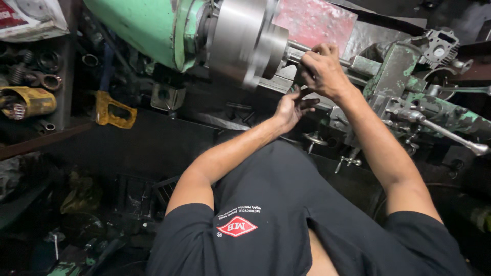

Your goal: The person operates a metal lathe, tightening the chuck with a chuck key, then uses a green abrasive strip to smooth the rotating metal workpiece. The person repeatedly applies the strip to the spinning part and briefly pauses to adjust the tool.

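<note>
Dark shirt (286,204) fills the foreground, both arms stretched toward the lathe. Right hand (322,69) is clenched over the steel rod (296,51) just off the blurred chuck (245,41), likely steadying it; left hand (291,107) hangs underneath, fingers loosely spread, grasping nothing.

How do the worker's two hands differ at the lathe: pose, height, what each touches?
The right hand sits higher, knuckles up, fingers curled over the thin grey metal shaft that sticks out of the blurred silver round chuck. The left hand sits lower, below that shaft, fingers spread and loose; whether it touches anything cannot be told. The right forearm runs in from the lower right, the left from the lower left. Both hands are bare and close to the chuck.
</note>
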